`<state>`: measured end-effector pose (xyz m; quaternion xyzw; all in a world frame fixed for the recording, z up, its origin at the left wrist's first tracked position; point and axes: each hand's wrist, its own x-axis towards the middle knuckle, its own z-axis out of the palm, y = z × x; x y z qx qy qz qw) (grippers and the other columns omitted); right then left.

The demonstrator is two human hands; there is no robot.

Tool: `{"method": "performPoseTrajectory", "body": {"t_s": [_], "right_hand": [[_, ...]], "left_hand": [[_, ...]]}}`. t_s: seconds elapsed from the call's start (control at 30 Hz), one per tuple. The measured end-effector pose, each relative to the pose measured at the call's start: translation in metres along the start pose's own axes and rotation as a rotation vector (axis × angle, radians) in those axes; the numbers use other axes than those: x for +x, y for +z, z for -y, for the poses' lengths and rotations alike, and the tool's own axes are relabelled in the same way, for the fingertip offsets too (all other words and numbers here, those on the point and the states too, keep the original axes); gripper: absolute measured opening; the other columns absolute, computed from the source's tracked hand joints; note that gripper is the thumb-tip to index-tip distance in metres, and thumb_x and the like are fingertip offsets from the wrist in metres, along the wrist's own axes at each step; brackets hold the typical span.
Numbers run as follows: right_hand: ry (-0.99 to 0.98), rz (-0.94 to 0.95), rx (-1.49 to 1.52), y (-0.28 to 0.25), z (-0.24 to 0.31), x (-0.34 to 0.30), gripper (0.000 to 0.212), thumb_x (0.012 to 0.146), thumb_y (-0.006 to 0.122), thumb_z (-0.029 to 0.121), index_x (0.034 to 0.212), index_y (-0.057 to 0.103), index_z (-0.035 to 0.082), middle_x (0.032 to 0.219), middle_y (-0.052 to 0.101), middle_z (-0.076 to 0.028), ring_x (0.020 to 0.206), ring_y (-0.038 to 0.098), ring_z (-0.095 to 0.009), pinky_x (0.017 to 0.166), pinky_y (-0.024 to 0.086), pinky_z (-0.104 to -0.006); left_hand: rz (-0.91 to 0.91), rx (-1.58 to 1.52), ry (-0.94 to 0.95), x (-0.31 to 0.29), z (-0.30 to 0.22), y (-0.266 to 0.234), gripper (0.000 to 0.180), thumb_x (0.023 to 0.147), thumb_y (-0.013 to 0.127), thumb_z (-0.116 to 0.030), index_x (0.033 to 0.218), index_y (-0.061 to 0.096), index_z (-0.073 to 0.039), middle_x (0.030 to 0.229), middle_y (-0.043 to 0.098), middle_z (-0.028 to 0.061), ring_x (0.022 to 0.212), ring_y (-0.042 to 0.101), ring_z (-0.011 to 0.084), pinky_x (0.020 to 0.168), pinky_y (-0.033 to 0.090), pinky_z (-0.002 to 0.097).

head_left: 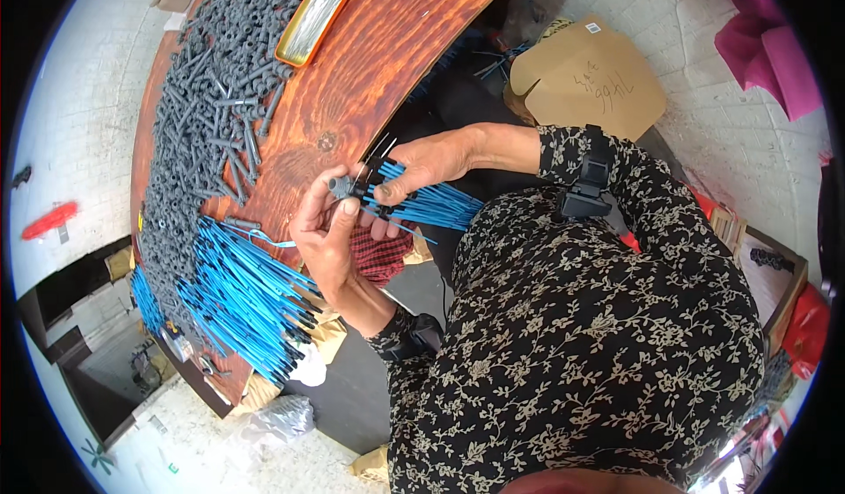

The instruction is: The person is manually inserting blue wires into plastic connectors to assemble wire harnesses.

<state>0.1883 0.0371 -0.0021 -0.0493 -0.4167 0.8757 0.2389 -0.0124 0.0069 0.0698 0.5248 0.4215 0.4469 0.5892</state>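
Note:
Over the table's near edge, my two hands work close together. My left hand has its thumb and fingers closed on a grey plastic plug-like piece. Beside it, my right hand grips a bundle of thin blue tubes or wires with black ends. Thin metal pins stick up by the right fingers. The bundle slants down toward my lap, and one blue strand lies apart from it. The fingers hide how the grey piece meets the strands.
Many grey plastic pieces are heaped along the wooden table. A yellow-orange tray there holds thin metal pins. Nearer lies a large pile of blue strands with black ends. A cardboard box stands beyond my right arm.

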Motion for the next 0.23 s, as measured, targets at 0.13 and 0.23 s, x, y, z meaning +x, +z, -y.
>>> {"method": "performPoseTrajectory", "body": {"t_s": [0.13, 0.23], "right_hand": [[0.038, 0.026, -0.021, 0.007, 0.008, -0.001, 0.059, 0.097, 0.063, 0.040, 0.138, 0.046, 0.000, 0.124, 0.063, -0.020, 0.106, 0.068, -0.028, 0.094, 0.056, -0.0409], [0.038, 0.062, -0.062, 0.008, 0.004, 0.005, 0.061, 0.096, 0.065, 0.039, 0.140, 0.045, 0.001, 0.126, 0.062, -0.021, 0.104, 0.069, -0.030, 0.093, 0.056, -0.0396]], "left_hand": [[0.018, 0.046, 0.020, -0.005, -0.010, 0.003, 0.041, 0.087, 0.069, 0.001, 0.127, 0.060, 0.004, 0.112, 0.070, 0.0152, 0.090, 0.065, 0.0138, 0.079, 0.052, 0.0233], [-0.043, 0.056, 0.050, -0.014, -0.020, 0.008, 0.043, 0.088, 0.069, -0.001, 0.129, 0.058, 0.004, 0.116, 0.069, 0.0168, 0.098, 0.067, 0.0193, 0.085, 0.054, 0.0286]]}}
